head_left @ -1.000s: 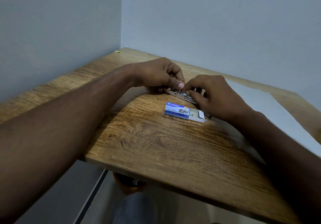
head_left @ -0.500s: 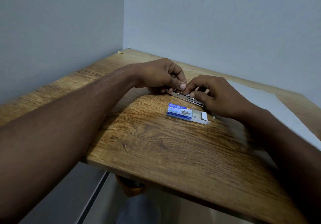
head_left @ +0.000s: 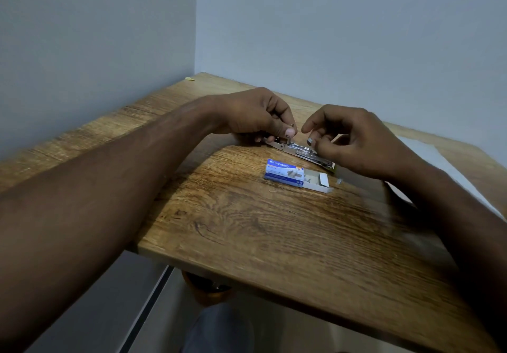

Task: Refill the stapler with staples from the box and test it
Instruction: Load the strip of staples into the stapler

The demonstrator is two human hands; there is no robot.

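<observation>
A small metal stapler point(head_left: 301, 152) lies opened on the wooden table point(head_left: 247, 229), its staple channel showing. My left hand point(head_left: 255, 114) pinches the stapler's pusher at its left end between thumb and forefinger. My right hand point(head_left: 354, 138) hovers just above the stapler's right half, thumb and fingers pinched on a short strip of staples point(head_left: 310, 141). In front of the stapler sits a blue staple box point(head_left: 285, 173), its white inner tray point(head_left: 318, 182) slid out to the right. A loose bit of staples point(head_left: 339, 180) lies right of the tray.
White paper point(head_left: 439, 166) lies under and behind my right forearm at the table's right. Grey walls meet in a corner behind the table. A round orange-brown object point(head_left: 208, 289) shows below the table's front edge.
My right hand has lifted off the stapler and drawn slightly right, now holding a staple strip above it. My left hand stays on the stapler's left end.
</observation>
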